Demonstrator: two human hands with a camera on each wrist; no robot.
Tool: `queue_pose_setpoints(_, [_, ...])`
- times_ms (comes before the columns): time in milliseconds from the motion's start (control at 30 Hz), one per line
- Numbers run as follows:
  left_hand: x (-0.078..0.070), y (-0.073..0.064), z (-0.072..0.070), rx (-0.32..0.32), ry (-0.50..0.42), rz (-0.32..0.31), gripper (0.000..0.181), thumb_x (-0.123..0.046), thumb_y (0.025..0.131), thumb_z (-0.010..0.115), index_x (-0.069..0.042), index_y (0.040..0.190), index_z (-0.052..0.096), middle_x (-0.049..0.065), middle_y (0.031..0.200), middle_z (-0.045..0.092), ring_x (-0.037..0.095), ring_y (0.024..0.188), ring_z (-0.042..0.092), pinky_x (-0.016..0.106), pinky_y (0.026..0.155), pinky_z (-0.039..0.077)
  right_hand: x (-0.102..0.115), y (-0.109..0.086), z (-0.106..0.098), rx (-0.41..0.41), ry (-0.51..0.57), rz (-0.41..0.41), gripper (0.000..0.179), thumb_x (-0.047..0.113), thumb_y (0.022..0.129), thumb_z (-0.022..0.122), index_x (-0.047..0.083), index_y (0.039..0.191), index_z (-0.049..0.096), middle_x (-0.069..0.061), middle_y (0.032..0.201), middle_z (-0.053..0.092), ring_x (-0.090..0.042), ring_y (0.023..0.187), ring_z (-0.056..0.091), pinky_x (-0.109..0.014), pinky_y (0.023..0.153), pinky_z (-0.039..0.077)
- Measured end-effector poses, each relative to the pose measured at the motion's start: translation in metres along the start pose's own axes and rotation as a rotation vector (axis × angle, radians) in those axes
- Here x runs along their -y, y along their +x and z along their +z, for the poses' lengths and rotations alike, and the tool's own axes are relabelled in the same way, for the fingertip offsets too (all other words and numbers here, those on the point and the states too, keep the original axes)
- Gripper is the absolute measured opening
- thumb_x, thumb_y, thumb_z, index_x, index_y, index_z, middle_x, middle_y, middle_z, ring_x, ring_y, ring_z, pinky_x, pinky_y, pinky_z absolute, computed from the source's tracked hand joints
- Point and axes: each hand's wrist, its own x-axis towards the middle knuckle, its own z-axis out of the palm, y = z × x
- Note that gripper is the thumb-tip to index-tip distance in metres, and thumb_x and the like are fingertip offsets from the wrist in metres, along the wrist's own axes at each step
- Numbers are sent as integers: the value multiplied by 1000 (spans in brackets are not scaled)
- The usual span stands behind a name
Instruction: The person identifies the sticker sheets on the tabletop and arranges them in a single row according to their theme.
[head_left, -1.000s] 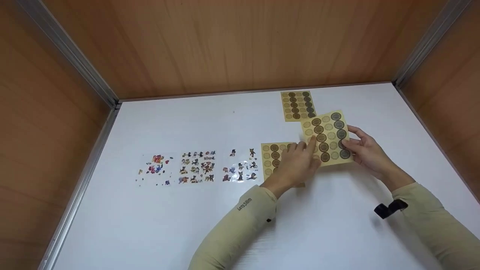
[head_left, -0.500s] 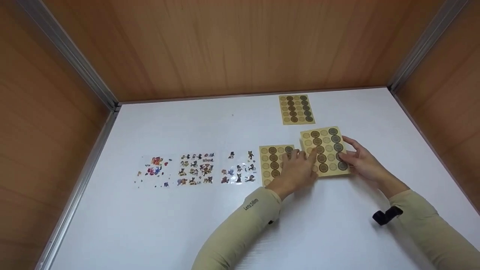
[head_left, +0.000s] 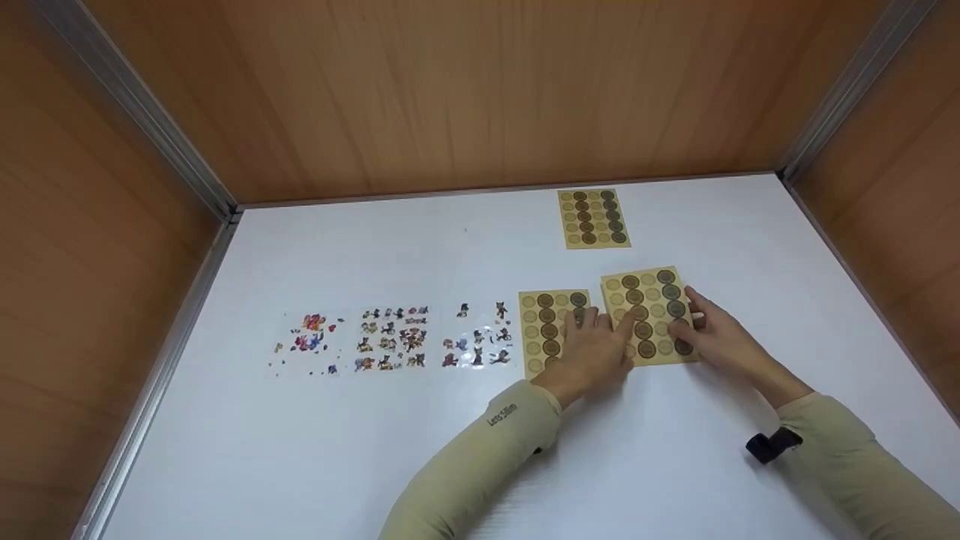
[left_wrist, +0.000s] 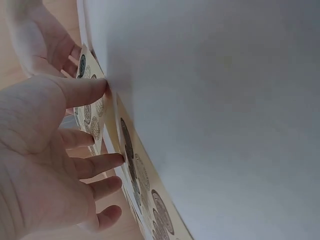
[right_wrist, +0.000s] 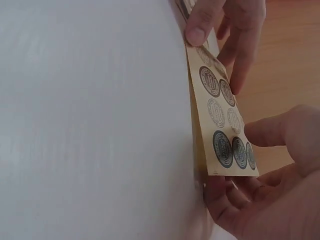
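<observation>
A tan sheet of round stickers point(head_left: 649, 300) lies tilted low over the table at the right, its near right corner raised in the right wrist view. My right hand point(head_left: 720, 341) pinches its right edge, thumb on the printed face and fingers underneath. On the sheet's left side rests the index finger of my left hand point(head_left: 596, 352), with the thumb at the near edge. The other left fingers lie nearly straight over a second, matching sticker sheet point(head_left: 535, 322), touching its face in the left wrist view and covering part of it.
Another tan sticker sheet point(head_left: 594, 219) lies toward the back of the white table point(head_left: 337, 450). Left of the hands, in a row, are clear sheets with cartoon stickers: a right one point(head_left: 478, 337), a middle one point(head_left: 390, 337) and a left one point(head_left: 309, 334). Wooden panels point(head_left: 480, 90) enclose the table.
My right hand has lowered the sticker sheet toward the table and nearer to me, setting it beside the second sheet. The left hand has stayed almost in place, index finger on the sheet.
</observation>
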Motion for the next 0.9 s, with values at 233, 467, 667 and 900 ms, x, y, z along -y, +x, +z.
queue_pose_setpoints(233, [0,-3,2,28,70,-7,44,-46,103,53,-28,144,55,2,138,56,26,139,36,55,117,25,-7,-3,6,-58,-248,-154,72,27,104,60,-13,153,27,-38,140,44,-50,127,40,-64,108,33])
queue_pose_setpoints(467, [-1,-8,3,55,110,9,41,-48,104,48,-25,136,61,1,143,52,27,144,32,58,120,19,-13,-5,7,-81,-453,-276,50,12,101,61,-8,145,48,-32,147,41,-54,132,36,-71,104,31])
queue_pose_setpoints(667, [-1,-11,0,72,139,34,47,-52,104,47,-25,142,57,-1,150,48,26,147,30,60,121,18,-17,-4,1,-25,-490,-345,48,13,105,55,-2,150,45,-27,157,33,-52,144,26,-69,114,23])
queue_pose_setpoints(900, [2,-13,1,57,143,47,46,-52,104,48,-26,140,59,-4,147,51,25,144,35,60,119,21,-22,10,-6,50,-507,-439,49,15,107,51,0,153,41,-26,161,27,-50,147,22,-65,117,22])
